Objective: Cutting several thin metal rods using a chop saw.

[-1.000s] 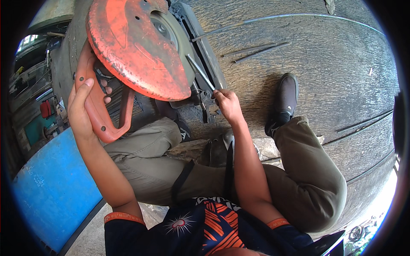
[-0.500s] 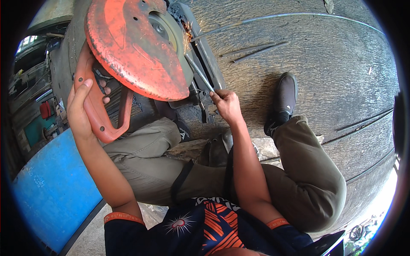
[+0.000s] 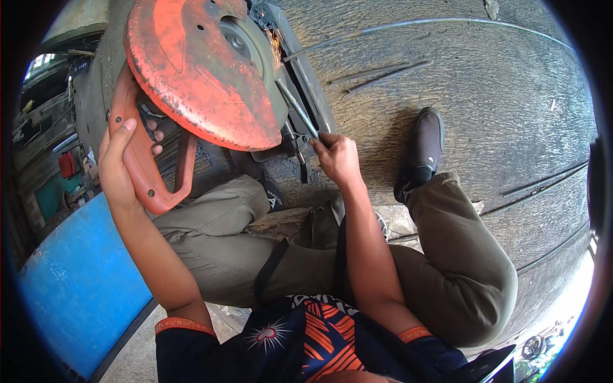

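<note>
My left hand (image 3: 120,159) is closed around the orange handle (image 3: 145,179) of a cut-off saw, its fingers passing through the loop. The saw's worn orange guard (image 3: 198,76) covers much of the grey abrasive disc (image 3: 276,96). Thin metal rod (image 3: 295,104) lies along the saw's right side, one end near the disc. My right hand (image 3: 338,159) pinches the rod's near end between thumb and fingers. Small orange sparks (image 3: 276,48) fly at the disc's far right edge. The exact contact point is hidden behind the guard.
A long thin bar (image 3: 447,20) stretches rightward from the saw base. Two short dark rods (image 3: 383,75) lie on the textured floor (image 3: 511,96). My shoe (image 3: 426,137) rests there too. A blue panel (image 3: 89,274) stands at left; longer dark bars (image 3: 543,185) lie at right.
The saw guard and handle have shifted very slightly left, with my left hand still on the handle. My right hand has edged slightly left. Sparks continue.
</note>
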Tool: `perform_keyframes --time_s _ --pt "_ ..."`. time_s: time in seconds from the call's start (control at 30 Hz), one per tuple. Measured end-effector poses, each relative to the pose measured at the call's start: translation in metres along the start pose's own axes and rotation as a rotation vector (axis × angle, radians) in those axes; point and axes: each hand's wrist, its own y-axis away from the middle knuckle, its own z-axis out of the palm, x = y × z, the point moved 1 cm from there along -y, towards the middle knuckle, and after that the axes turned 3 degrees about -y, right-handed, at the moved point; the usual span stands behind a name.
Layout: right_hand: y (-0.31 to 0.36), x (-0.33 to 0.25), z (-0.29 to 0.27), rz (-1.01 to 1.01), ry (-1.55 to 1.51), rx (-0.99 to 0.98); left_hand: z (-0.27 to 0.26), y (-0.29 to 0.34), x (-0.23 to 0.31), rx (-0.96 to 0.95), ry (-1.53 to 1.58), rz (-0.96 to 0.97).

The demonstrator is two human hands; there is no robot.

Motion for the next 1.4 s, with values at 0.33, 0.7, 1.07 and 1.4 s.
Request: perform_keyframes --time_s 0.33,0.7,1.07,1.4 --pt "0.001 -0.007 -0.002 -0.036 0.068 0.079 0.0 0.0 -0.001 0.011 0.005 -0.003" --pt "-0.008 0.016 0.001 0.379 -0.594 -0.072 -0.001 -0.004 -0.003 -0.011 0.004 0.031" --pt "-0.006 0.012 0.002 0.463 -0.699 -0.212 -0.004 -0.004 -0.004 0.018 -0.027 -0.006" --pt "-0.005 0.013 0.006 0.34 -0.592 -0.261 0.003 -0.001 -0.001 0.008 0.009 -0.006"
